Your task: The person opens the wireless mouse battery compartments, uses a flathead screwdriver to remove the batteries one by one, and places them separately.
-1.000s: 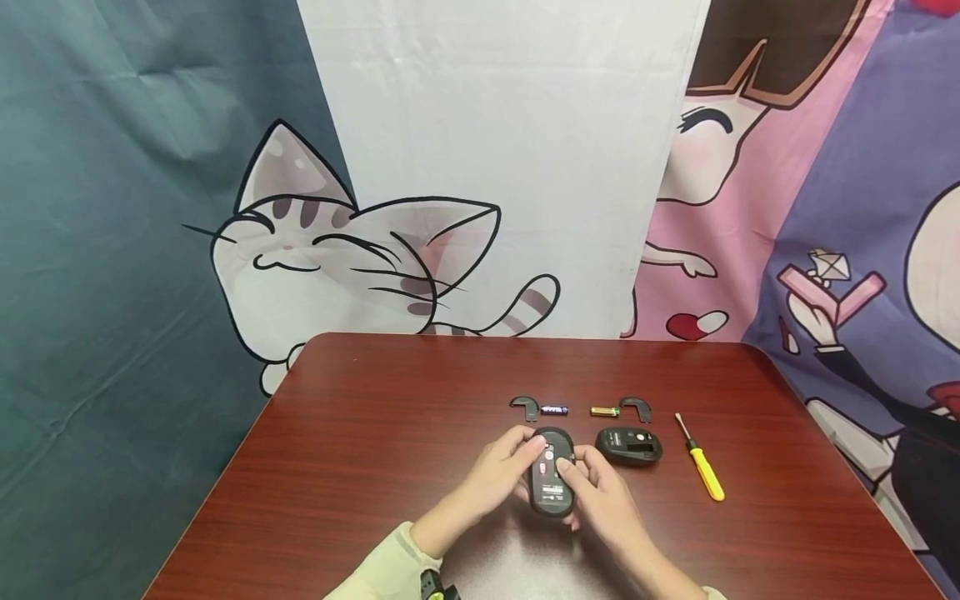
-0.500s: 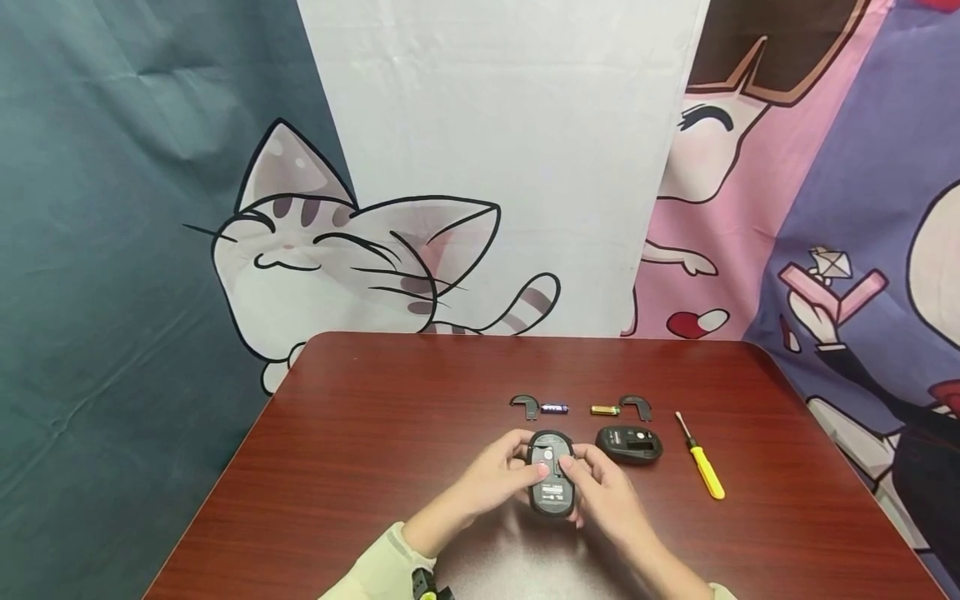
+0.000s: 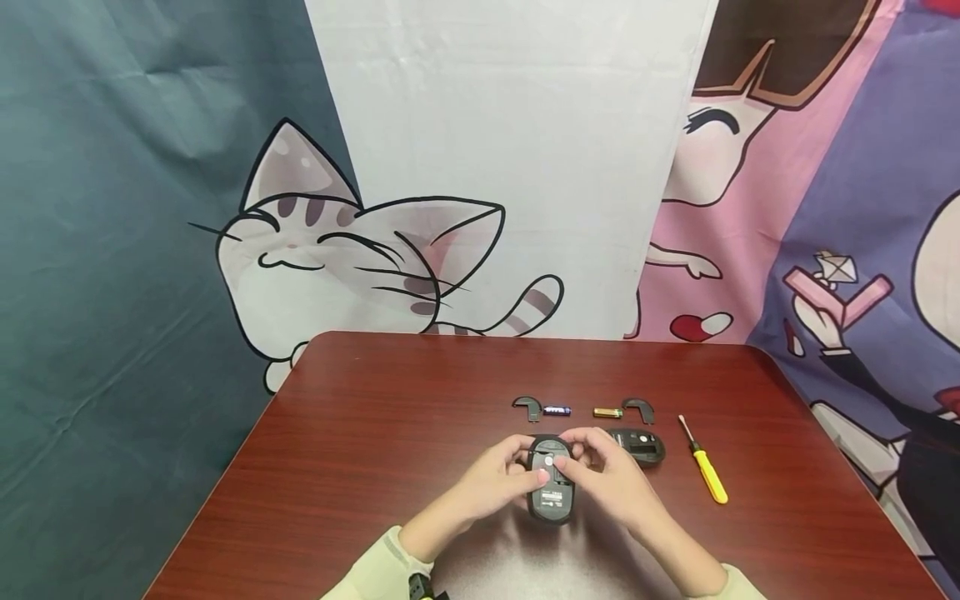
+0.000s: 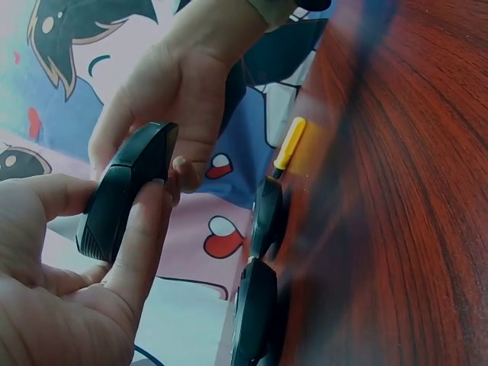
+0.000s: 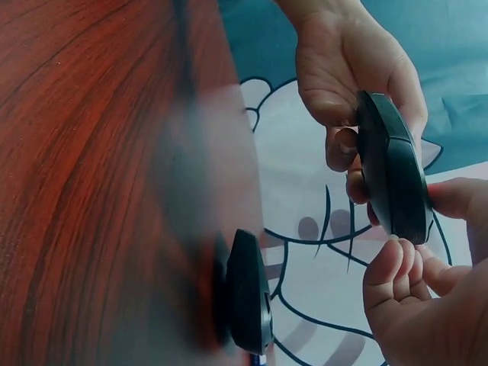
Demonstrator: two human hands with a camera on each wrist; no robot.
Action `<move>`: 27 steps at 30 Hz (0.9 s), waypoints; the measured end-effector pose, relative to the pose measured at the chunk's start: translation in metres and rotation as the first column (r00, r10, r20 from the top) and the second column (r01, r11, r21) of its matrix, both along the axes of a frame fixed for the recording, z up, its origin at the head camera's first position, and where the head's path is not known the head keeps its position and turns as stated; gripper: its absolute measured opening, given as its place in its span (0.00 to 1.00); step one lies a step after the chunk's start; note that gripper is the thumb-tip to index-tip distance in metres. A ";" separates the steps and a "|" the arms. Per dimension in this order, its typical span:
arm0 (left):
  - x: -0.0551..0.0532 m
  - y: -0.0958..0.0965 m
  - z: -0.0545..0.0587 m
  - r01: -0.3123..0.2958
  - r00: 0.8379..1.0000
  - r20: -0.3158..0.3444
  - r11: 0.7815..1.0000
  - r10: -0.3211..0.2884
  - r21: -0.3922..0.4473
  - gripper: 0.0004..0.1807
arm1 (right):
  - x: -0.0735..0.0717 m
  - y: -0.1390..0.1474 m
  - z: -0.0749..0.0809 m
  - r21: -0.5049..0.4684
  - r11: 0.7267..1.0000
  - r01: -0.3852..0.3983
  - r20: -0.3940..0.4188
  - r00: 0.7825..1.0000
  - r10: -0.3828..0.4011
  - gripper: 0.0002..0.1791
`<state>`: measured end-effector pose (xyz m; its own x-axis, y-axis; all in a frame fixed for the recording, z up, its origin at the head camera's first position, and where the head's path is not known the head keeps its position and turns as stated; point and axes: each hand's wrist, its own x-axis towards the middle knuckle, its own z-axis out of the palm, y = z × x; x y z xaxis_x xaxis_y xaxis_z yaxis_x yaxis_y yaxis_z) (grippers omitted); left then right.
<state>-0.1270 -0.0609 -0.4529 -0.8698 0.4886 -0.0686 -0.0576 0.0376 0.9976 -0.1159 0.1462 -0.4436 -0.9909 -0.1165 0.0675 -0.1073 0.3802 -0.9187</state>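
A black computer mouse [image 3: 552, 498] is held above the table, underside up, with its label and an open recess showing. My left hand [image 3: 491, 479] grips its left side, thumb on the underside and fingers beneath. From the right, my right hand [image 3: 617, 483] pinches its upper part, thumb on the underside and fingers at the far edge. The left wrist view shows the same mouse [image 4: 126, 194] edge-on between both hands. A second black mouse [image 3: 647, 447] lies underside up on the table, partly hidden by my right hand.
Behind the hands lie a blue battery [image 3: 557, 411], a gold battery [image 3: 607, 412], a left hooked black cover [image 3: 531, 407] and a right one [image 3: 642, 408]. A yellow-handled screwdriver [image 3: 708, 473] rests at the right. The reddish-brown table [image 3: 337, 467] ends before a printed curtain [image 3: 517, 125].
My left thumb has moved down the mouse's underside. My right hand has shifted up and left, fingers now at the mouse's far end, covering part of the second mouse.
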 end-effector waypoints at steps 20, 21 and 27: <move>0.001 -0.008 -0.004 -0.031 1.000 0.007 1.000 0.031 0.001 0.27 | -0.007 0.002 0.011 -0.028 0.996 -0.080 0.134 0.988 0.083 0.14; 0.001 -0.008 -0.004 -0.033 0.999 0.008 0.999 0.033 0.000 0.27 | -0.008 0.002 0.012 -0.039 0.994 -0.099 0.139 0.985 0.104 0.14; -0.001 -0.012 -0.006 -0.042 0.999 -0.003 0.999 0.042 -0.011 0.27 | -0.013 0.005 0.018 -0.087 0.986 -0.140 0.146 0.978 0.152 0.13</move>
<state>-0.1282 -0.0727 -0.4584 -0.8897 0.4509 -0.0714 -0.0566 0.0463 0.9973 -0.1289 0.1511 -0.4257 -0.9630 -0.2607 -0.0682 -0.0135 0.2995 -0.9540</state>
